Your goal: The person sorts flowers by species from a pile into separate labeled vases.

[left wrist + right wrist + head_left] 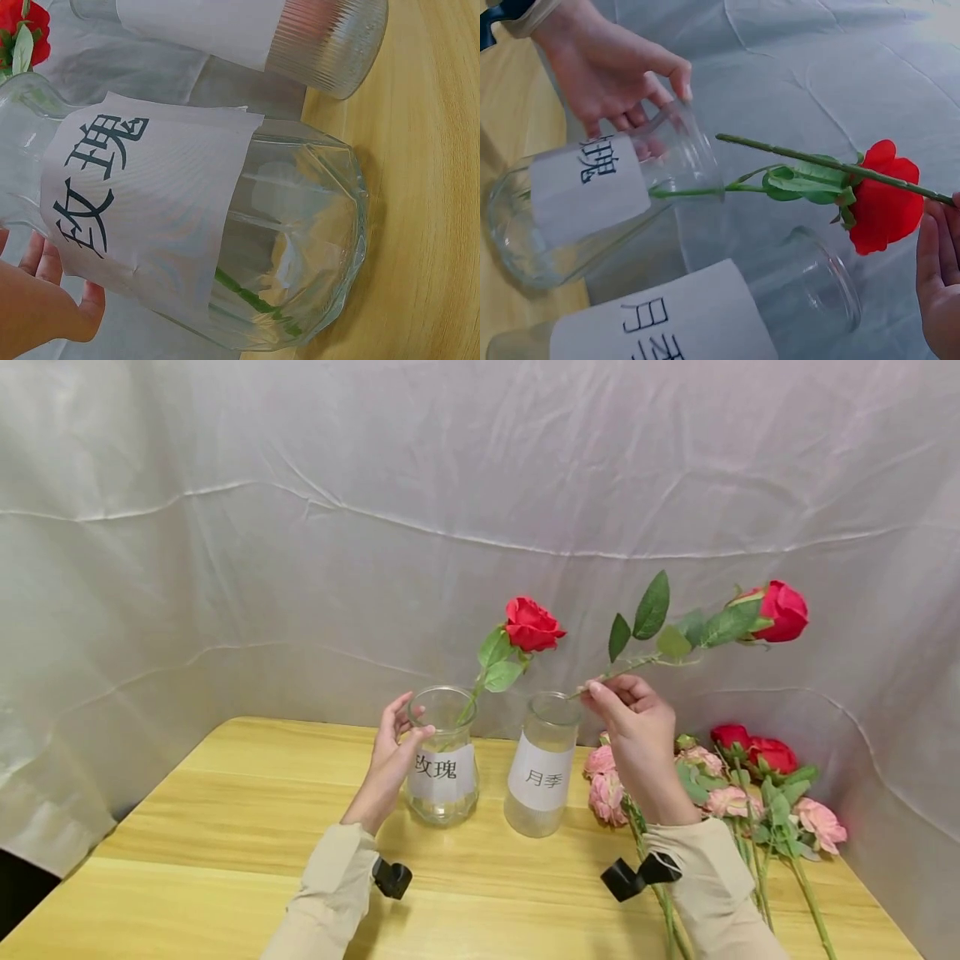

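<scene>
My left hand (393, 756) grips the neck of a rounded clear glass vase (300, 180), thumb at the rim and fingers behind. A white paper label with dark characters is stuck on this vase. One red rose (532, 625) stands tilted in it, the stem (251, 296) reaching near the bottom. With thumb and fingertips my right hand (641, 739) pinches the stem (802, 157) of a second red rose (783, 612). That rose slants up to the right, its cut end pointing left near the rim of a ribbed glass vase (542, 777), also labelled.
On the right of the wooden table (247, 827) lie pink flowers (821, 825) and red roses (772, 754), long stems toward the front, partly under my right forearm. A grey cloth (337, 585) hangs behind the table. The two vases stand close side by side.
</scene>
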